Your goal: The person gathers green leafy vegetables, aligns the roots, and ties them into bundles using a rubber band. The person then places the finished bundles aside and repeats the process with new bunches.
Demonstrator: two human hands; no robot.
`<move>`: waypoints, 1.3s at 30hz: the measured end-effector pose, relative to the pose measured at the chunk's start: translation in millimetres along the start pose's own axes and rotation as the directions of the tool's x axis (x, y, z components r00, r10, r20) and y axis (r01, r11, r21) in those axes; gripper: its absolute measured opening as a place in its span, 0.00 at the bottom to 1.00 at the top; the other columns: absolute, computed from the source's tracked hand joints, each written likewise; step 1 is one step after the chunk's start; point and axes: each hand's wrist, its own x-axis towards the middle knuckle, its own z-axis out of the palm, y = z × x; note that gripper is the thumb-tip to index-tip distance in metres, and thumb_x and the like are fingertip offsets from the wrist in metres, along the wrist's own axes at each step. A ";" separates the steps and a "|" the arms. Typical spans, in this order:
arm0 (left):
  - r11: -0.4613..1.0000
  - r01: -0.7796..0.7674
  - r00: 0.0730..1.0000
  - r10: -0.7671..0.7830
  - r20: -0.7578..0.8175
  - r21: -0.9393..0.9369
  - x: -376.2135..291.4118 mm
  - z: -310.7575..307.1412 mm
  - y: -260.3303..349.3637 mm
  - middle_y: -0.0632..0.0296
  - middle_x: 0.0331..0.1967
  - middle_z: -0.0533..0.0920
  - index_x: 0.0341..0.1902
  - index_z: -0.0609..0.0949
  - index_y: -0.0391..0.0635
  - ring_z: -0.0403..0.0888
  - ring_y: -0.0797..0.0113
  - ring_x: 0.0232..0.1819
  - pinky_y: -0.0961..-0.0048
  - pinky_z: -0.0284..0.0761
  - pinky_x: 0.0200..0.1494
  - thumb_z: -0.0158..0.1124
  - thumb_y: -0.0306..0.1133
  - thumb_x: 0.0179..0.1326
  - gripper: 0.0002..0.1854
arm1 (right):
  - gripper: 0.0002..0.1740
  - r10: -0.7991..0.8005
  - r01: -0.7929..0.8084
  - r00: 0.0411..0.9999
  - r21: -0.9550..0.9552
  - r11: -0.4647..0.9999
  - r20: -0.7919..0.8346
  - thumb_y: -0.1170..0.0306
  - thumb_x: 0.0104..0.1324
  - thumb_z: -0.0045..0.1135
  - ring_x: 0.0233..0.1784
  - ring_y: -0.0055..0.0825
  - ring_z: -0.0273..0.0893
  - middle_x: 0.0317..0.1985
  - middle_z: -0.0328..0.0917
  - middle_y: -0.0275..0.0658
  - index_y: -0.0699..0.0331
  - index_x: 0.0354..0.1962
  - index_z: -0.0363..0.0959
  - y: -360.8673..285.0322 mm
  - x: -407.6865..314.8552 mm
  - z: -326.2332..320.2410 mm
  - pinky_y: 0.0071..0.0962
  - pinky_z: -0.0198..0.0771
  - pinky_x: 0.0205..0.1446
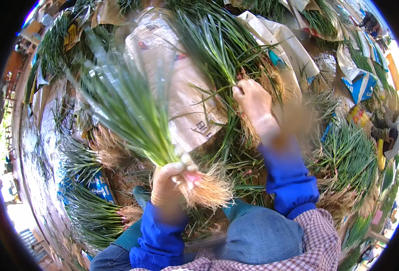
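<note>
A thick bunch of green onions (148,128) is gripped near its bulbs by my left hand (167,179). Its pale, tangled roots (206,188) point right toward my knees, and the leaves fan up and left, blurred at the tips. My right hand (253,96) pinches a green onion stalk (231,78) at the edge of a large pile of green onions (216,44). Brown roots of that pile (270,76) show just beyond my right hand. Between the two hands lies a whitish woven plastic sack (189,111) with printing on it.
Rooted onion bundles (97,213) lie at my left, over a blue printed sack (103,186). At right is another heap of green onions (348,152), near a person's shoe (384,135). Loose leaves and roots litter the ground before my knees. A blue-and-white bag (360,84) lies farther right.
</note>
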 end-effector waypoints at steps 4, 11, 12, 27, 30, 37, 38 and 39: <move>0.985 0.143 0.989 -0.145 0.014 0.100 19.1 -15.5 -13.6 0.39 0.55 0.77 0.56 0.70 0.31 0.78 0.47 0.57 0.58 0.78 0.57 0.57 0.22 0.53 0.24 | 0.10 -0.361 0.359 0.933 -0.065 0.931 -0.018 0.60 0.61 0.60 0.31 0.27 0.74 0.25 0.71 0.34 0.56 0.32 0.75 -45.9 -74.0 -53.9 0.30 0.73 0.29; 0.973 0.212 0.971 -0.220 0.096 0.089 6.8 -62.4 -42.7 0.50 0.32 0.84 0.47 0.79 0.29 0.83 0.64 0.30 0.75 0.79 0.33 0.60 0.33 0.55 0.19 | 0.26 -0.292 -0.007 0.911 0.719 0.695 0.291 0.60 0.60 0.64 0.29 0.25 0.77 0.49 0.77 0.40 0.60 0.54 0.72 -77.9 -105.1 -74.7 0.27 0.76 0.34; 0.970 0.214 0.966 -0.228 0.123 0.114 6.4 -63.1 -44.2 0.52 0.31 0.83 0.45 0.79 0.29 0.83 0.66 0.28 0.76 0.79 0.31 0.61 0.32 0.55 0.19 | 0.32 -0.283 -0.168 0.846 0.730 0.663 0.452 0.55 0.60 0.64 0.36 0.32 0.81 0.55 0.74 0.45 0.62 0.58 0.68 -80.6 -98.4 -69.8 0.31 0.77 0.37; 0.878 0.267 0.954 -0.300 0.022 0.398 -6.0 -80.2 -57.9 0.54 0.23 0.82 0.34 0.79 0.31 0.80 0.64 0.19 0.73 0.78 0.23 0.62 0.32 0.44 0.16 | 0.11 -0.300 -0.794 0.376 0.471 0.385 0.877 0.63 0.67 0.56 0.29 0.21 0.76 0.30 0.79 0.31 0.61 0.33 0.78 -60.9 -147.0 -41.6 0.22 0.72 0.33; 0.919 0.232 0.969 -0.247 0.006 0.319 -13.3 -98.5 -59.7 0.52 0.26 0.81 0.40 0.77 0.32 0.83 0.56 0.29 0.62 0.83 0.29 0.64 0.30 0.41 0.20 | 0.12 -0.117 -0.743 0.579 0.582 0.330 0.807 0.63 0.68 0.55 0.24 0.16 0.71 0.26 0.76 0.31 0.65 0.37 0.77 -55.2 -153.8 -34.5 0.19 0.69 0.25; 0.898 0.268 0.960 -0.280 -0.019 0.349 -8.9 -106.1 -79.0 0.57 0.31 0.84 0.46 0.78 0.36 0.83 0.65 0.31 0.71 0.81 0.38 0.67 0.31 0.45 0.22 | 0.26 -0.169 -0.555 0.655 0.620 0.555 0.737 0.50 0.69 0.50 0.32 0.33 0.80 0.35 0.81 0.47 0.67 0.43 0.76 -66.6 -158.6 2.8 0.31 0.77 0.41; 0.893 0.255 0.964 -0.264 -0.029 0.371 -8.8 -103.1 -77.8 0.58 0.31 0.84 0.46 0.78 0.36 0.83 0.67 0.31 0.73 0.80 0.36 0.68 0.30 0.45 0.22 | 0.25 -0.130 -0.562 0.673 0.618 0.550 0.728 0.51 0.69 0.50 0.35 0.36 0.80 0.35 0.81 0.48 0.67 0.43 0.77 -62.5 -166.5 13.3 0.32 0.77 0.43; 0.887 0.241 0.969 -0.245 -0.042 0.394 -10.5 -97.9 -72.5 0.58 0.31 0.84 0.46 0.78 0.36 0.83 0.69 0.30 0.74 0.79 0.34 0.68 0.30 0.46 0.22 | 0.25 -0.094 -0.569 0.690 0.618 0.542 0.718 0.51 0.68 0.50 0.38 0.39 0.80 0.36 0.81 0.49 0.67 0.43 0.77 -59.9 -173.8 24.1 0.34 0.76 0.45</move>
